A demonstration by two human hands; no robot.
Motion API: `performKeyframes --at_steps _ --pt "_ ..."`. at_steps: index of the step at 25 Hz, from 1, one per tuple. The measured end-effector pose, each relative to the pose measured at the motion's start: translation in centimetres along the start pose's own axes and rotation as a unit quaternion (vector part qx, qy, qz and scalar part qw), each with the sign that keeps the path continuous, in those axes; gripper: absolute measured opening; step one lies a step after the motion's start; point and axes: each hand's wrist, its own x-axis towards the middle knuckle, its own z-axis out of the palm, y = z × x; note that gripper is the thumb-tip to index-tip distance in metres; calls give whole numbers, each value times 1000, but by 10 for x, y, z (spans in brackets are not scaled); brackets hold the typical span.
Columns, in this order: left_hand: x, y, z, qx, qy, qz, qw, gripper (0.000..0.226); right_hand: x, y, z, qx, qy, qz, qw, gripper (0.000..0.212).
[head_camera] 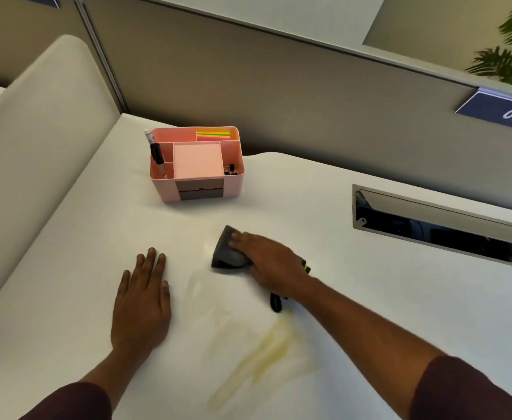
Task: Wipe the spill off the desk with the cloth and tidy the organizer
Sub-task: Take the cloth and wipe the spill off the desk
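The right hand (266,262) presses the dark grey cloth (226,253) flat on the bench (369,313); its grip is spread over the cloth, fingers lying nearly straight on top, and whether the thumb tucks under an edge I cannot tell. The left hand (142,301) rests palm down on the bench just beside it, fingers straight and holding nothing.

The cloth sits near the middle of the bench. The yellowish spill (260,356) streaks from just below the right wrist toward the near edge, with fainter smears between the two hands. A dark object with yellow marks (277,301) lies partly hidden under the right wrist.

The wiping step appears to be in hand and unfinished. The next move likely calls for drawing the cloth back toward the near edge through the streak, with steady downward pressure.

The pink organizer (197,165) stands toward the far left corner, a marker (156,154) in its left compartment, sticky notes (213,135) at the back; tidying it looks not yet begun.
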Motion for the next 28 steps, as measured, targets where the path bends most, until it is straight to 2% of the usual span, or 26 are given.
performKeyframes --at_steps 4,6,8,14,19,21,25,28 --pt "-1 1 0 1 8 6 1000 60 11 91 -73 -10 74 194 978 57" --pt "0 1 0 1 8 7 1000 60 2 121 -88 -32 84 227 970 61" --pt "0 0 0 0 11 1 1000 59 -6 128 -87 -58 60 203 976 66" --pt "-2 1 0 -1 12 8 1000 60 -71 125 -80 -106 15 187 976 49" --pt "-4 1 0 4 8 18 1000 62 -147 105 -59 -51 25 210 976 47" --pt "-4 1 0 2 10 21 1000 62 -171 94 -50 -9 45 252 967 47" --pt "-3 0 3 -2 16 24 1000 61 -198 62 -27 82 89 386 915 49" --pt "-4 0 3 -4 12 27 1000 61 -206 26 -5 103 89 428 894 50"
